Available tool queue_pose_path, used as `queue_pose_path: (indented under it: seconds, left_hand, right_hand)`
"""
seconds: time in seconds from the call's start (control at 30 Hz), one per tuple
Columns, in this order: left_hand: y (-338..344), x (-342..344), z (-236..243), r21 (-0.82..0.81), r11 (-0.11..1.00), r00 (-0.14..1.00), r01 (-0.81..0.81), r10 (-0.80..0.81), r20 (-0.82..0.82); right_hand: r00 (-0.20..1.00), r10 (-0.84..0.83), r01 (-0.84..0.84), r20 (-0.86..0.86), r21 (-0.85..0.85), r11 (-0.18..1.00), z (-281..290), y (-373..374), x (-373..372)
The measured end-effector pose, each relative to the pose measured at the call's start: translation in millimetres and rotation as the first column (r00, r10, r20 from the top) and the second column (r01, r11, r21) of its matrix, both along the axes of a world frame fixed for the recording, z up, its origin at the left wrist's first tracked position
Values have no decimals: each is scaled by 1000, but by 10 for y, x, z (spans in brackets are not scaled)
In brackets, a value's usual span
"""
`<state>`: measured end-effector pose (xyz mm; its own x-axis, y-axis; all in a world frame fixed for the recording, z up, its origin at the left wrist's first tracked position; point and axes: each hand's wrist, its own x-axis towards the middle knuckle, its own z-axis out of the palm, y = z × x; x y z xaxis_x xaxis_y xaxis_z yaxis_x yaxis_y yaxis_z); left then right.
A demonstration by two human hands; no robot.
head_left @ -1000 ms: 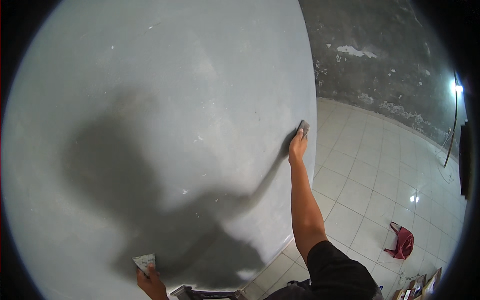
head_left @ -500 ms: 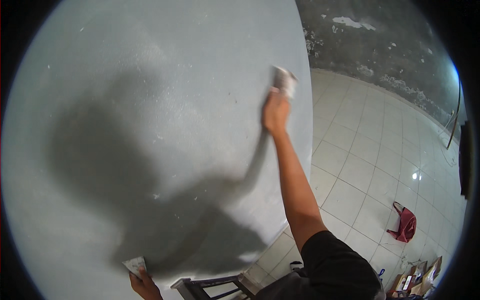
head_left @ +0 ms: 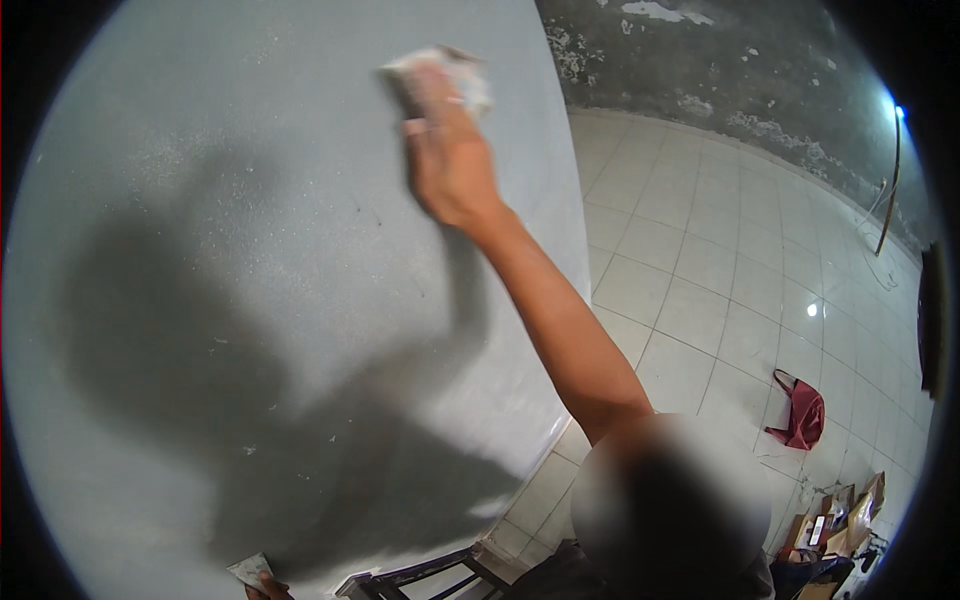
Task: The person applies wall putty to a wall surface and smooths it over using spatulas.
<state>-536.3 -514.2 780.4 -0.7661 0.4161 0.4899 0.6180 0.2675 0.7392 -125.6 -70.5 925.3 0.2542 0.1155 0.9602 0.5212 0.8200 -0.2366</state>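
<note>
My right hand (head_left: 455,170) is raised against the grey wall surface (head_left: 330,240), arm stretched up. Its fingers press on a flat, whitish-smeared putty scraper (head_left: 472,85), blurred by motion and lying against the wall. At the lower edge, my left hand (head_left: 267,590) shows only in part, its fingers closed on a second putty scraper (head_left: 249,570) with a pale, stained blade. White specks and a shiny patch mark the wall, and my shadow falls across it.
Below stands a dark frame with bars (head_left: 425,580). Right of the wall spreads a tiled floor (head_left: 690,290). A dark red bag (head_left: 803,412) lies there, with cardboard boxes (head_left: 835,525) at lower right. A lamp on a pole (head_left: 890,190) leans near the peeling back wall (head_left: 700,60).
My right hand has swept up and to the left over the wall with its scraper. My left hand sits lower, mostly out of the picture. The view has shifted slightly.
</note>
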Motion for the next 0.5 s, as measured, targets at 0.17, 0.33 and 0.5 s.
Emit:
queue_pose_path:
  seconds: [0.17, 0.33, 0.5]
  left_hand:
    - [34, 141, 33, 26, 999, 998, 25, -27, 49]
    - [28, -156, -122, -1, 1000, 999, -13, 13, 44]
    - [-49, 56, 98, -66, 997, 998, 32, -35, -44]
  right_hand:
    - [769, -257, -288, -585, -677, 677, -1574, 407, 710]
    - [704, -243, -349, -668, -623, 700, -1979, 866, 862]
    - [983, 66, -100, -169, -202, 974, -250, 361, 467]
